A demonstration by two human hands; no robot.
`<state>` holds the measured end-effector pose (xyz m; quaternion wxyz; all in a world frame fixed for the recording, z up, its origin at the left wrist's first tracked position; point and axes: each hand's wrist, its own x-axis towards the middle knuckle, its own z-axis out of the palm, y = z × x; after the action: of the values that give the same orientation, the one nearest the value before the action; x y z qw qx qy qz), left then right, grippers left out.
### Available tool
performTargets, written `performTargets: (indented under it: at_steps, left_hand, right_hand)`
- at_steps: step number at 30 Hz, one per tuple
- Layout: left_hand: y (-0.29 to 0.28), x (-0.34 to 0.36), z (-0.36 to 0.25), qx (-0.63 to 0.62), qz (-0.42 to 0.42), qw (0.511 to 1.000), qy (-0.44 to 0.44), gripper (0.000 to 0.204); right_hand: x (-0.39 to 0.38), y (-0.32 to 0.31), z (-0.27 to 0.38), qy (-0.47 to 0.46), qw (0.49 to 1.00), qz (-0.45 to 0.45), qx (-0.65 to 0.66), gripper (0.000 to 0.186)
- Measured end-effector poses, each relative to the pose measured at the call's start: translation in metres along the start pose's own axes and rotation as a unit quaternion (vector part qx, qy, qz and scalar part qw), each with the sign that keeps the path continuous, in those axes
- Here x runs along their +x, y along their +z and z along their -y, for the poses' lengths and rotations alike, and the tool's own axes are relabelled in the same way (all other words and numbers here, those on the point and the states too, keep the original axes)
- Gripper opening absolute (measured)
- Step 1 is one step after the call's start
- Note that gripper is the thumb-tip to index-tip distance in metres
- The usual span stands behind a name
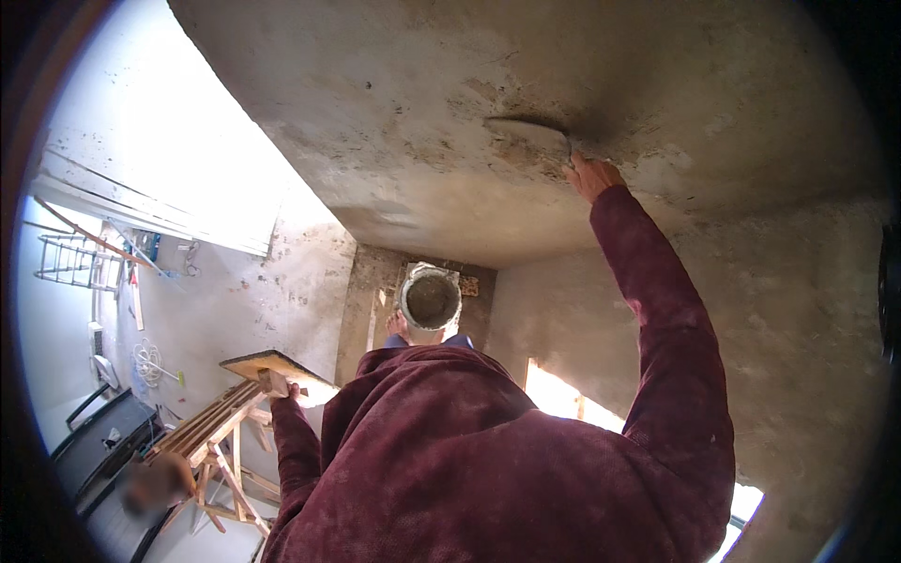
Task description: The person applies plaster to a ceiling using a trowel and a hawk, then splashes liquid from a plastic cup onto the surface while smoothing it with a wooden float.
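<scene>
Right hand (595, 176) grips a flat grey metal trowel (549, 138) against the mottled brown wall (413, 66); left hand (292, 391) holds a tan wooden board (284, 363) by its block handle (272, 382), presumably freeing its far face.

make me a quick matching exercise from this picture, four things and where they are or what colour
Things:
1. trowel
2. wooden board
3. round bucket
4. right sleeve

Places and colours:
A. just in front of the bare feet
B. dark red
C. in the right hand, up at the wall
D. held in the left hand

Right pairs: 1-C, 2-D, 3-A, 4-B
</scene>
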<state>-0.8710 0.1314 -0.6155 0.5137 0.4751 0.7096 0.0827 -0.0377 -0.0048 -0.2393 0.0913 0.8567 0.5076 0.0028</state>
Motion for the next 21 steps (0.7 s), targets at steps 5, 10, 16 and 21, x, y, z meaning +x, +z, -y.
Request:
performTargets:
  at_steps: [5,10,16,21]
  left_hand:
    - [-0.019,-0.007,-0.007,-0.005,-0.007,1.000,-0.011,0.056]
    - [-0.033,-0.012,-0.017,-0.013,-0.017,1.000,-0.012,0.056]
    - [-0.042,-0.016,-0.023,-0.024,-0.025,0.999,-0.017,0.055]
    - [-0.044,-0.017,-0.031,-0.051,-0.033,0.998,-0.008,0.054]
  right_hand:
    - [0.005,0.016,0.016,0.020,0.999,-0.009,0.049,0.041]
    - [0.011,0.042,0.027,-0.019,0.998,0.042,0.045,0.039]
    - [0.019,0.068,0.027,-0.015,0.998,0.025,0.056,0.038]
    - [0.020,0.064,0.028,-0.006,0.998,0.040,0.055,0.037]
